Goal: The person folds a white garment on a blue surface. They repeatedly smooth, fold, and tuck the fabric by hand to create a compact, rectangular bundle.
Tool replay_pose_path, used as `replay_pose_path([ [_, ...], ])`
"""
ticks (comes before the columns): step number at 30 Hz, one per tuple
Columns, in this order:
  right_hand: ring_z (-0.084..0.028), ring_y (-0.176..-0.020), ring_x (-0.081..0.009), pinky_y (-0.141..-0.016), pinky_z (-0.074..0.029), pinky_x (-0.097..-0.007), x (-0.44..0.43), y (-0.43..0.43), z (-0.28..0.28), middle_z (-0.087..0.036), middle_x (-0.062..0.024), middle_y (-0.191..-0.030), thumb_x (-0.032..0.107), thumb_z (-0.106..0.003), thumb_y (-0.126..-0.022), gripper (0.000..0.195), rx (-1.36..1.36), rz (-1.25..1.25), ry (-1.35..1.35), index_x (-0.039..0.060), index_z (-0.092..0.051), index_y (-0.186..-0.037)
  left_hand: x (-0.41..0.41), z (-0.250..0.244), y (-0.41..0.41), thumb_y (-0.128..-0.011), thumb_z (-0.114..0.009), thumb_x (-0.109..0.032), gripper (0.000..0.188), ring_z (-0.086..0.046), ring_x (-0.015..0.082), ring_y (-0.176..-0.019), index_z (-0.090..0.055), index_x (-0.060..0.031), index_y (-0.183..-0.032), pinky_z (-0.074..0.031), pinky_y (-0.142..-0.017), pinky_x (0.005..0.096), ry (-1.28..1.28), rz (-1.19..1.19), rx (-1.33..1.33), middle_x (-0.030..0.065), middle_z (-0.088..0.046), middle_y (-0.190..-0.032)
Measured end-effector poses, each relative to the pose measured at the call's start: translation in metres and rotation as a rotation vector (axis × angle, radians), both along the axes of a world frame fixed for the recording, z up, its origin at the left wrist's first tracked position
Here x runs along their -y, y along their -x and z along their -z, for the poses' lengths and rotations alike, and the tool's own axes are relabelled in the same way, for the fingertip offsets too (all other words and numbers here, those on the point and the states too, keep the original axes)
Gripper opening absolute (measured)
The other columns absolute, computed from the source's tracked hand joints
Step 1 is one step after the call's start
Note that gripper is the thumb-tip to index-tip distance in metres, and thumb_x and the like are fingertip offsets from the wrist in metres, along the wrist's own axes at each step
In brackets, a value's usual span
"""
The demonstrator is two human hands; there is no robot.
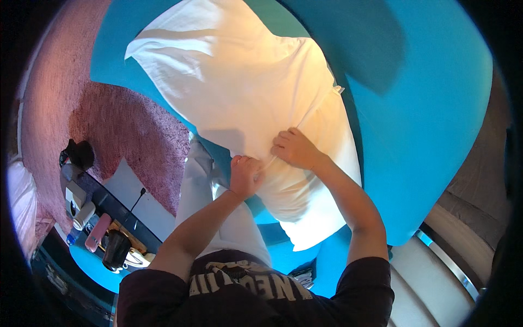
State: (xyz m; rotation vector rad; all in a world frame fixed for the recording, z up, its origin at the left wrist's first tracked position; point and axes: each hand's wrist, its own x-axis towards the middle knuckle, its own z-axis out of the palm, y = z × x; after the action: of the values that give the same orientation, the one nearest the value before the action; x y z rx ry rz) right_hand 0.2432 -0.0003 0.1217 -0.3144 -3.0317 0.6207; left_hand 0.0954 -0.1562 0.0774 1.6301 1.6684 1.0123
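A large white cloth item [253, 77], like a pillowcase or cover with a seam along it, lies spread over a blue upholstered seat before me. My left hand [246, 175] is closed on its near edge, by the end of the seam. A little farther right, my right hand [296, 148] pinches the cloth along the same seam with curled fingers. Folds run from my hands to a small tag [340, 90] at the cloth's right edge. The lower part of the cloth hangs in gathers beside my right forearm.
A blue sofa back [429, 102] curves along the right. To the left, a dark side table [118, 204] holds a pink case [98, 233], a black cup-like container [117, 250] and a white bottle [84, 215]. Pinkish carpet [118, 114] lies beyond; a black object [79, 154] rests near the table.
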Motion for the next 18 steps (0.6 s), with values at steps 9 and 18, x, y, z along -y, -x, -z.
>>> replay_pose_path([
  [9, -0.051, -0.083, -0.0196, -0.078, -0.040, -0.0322, -0.011, -0.027, 0.005, -0.053, -0.0027, -0.080, 0.013, -0.058, -0.063, 0.011, -0.132, 0.227, -0.110, 0.0098, -0.055, -0.073, -0.052, -0.015, -0.036, -0.067, -0.059, -0.003, 0.028, -0.052, 0.0265, -0.084, -0.057, -0.0091, -0.094, -0.036, -0.079, 0.0399, -0.081, -0.052, -0.069, 0.0062, -0.054, -0.093],
  [18, -0.051, -0.088, -0.0194, -0.089, -0.037, -0.0376, -0.018, -0.040, 0.013, -0.052, -0.0020, -0.080, 0.012, -0.057, -0.065, 0.010, -0.174, 0.276, -0.155, 0.0107, -0.054, -0.074, -0.047, -0.006, -0.049, -0.069, -0.058, -0.003, 0.028, -0.052, 0.0266, -0.089, -0.057, -0.0088, -0.096, -0.038, -0.077, 0.0406, 0.055, 0.044, -0.027, 0.0071, -0.055, -0.094],
])
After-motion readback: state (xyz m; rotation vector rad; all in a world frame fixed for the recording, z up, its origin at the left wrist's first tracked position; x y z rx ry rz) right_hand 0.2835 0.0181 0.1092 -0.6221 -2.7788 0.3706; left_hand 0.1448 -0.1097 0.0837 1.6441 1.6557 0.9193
